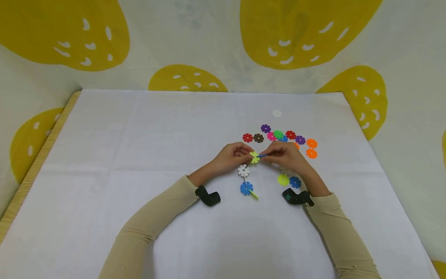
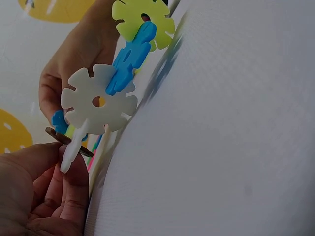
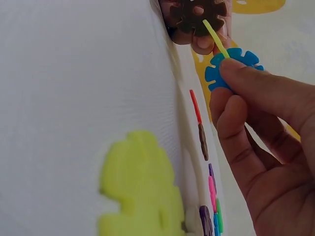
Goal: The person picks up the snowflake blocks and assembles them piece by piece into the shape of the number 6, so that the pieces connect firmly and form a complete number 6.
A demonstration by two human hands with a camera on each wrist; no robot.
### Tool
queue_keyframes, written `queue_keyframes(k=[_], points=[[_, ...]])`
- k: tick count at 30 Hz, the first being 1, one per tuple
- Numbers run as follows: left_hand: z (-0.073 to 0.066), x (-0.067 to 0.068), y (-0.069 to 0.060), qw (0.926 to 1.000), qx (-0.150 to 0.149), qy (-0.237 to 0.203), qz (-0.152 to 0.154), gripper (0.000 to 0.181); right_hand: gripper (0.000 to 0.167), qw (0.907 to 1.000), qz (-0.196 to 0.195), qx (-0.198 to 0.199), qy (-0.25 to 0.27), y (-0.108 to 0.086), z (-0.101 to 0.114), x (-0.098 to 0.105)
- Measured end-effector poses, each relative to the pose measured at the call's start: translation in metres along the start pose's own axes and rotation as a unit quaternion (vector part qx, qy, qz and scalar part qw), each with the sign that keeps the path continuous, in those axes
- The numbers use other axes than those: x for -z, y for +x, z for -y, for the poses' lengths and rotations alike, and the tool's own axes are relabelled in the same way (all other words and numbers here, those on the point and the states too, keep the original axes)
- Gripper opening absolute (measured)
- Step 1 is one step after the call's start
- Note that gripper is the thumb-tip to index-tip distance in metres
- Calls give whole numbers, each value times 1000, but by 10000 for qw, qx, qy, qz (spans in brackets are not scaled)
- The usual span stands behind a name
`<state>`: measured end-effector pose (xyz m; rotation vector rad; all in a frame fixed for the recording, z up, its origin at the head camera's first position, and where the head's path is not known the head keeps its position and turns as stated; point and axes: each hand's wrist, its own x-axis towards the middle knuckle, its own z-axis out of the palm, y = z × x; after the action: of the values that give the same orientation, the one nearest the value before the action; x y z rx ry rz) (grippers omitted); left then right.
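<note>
A chain of notched discs hangs from my left hand: a white disc, then a blue disc and a yellow-green one at its lower end. In the left wrist view my left fingers pinch the chain near a brown disc and a white disc seen edge-on. My right hand pinches a blue disc between thumb and finger. That disc touches a yellow-green disc, seen edge-on, which meets the brown disc at my left fingers.
Loose discs lie beyond my hands, among them red, brown, purple, green and orange, with a white one farther back. Yellow-green and blue discs lie near my right wrist.
</note>
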<state>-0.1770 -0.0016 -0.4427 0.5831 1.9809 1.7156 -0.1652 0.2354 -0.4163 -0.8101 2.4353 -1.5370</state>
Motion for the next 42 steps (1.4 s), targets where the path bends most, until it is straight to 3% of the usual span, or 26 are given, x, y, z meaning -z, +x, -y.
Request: queue_keyframes(k=[12, 19, 25, 32, 42], points=[[-1, -1, 0, 9996, -163, 177, 153, 27, 20, 9980, 351, -469, -256, -2, 3, 8], [-1, -2, 0, 9998, -112, 13, -141, 28, 18, 9974, 184, -505, -472, -6, -2, 22], [0, -1, 0, 9987, -122, -170, -462, 28, 22, 9915, 177, -995, -825, -10, -2, 34], [-1, 0, -1, 9998, -88, -30, -179, 28, 32, 9792, 520, -1543, -1215, -16, 1, 47], [-2, -1, -1, 9999, -49, 29, -95, 27, 30, 9735, 659, -1715, -1363, -19, -1, 53]])
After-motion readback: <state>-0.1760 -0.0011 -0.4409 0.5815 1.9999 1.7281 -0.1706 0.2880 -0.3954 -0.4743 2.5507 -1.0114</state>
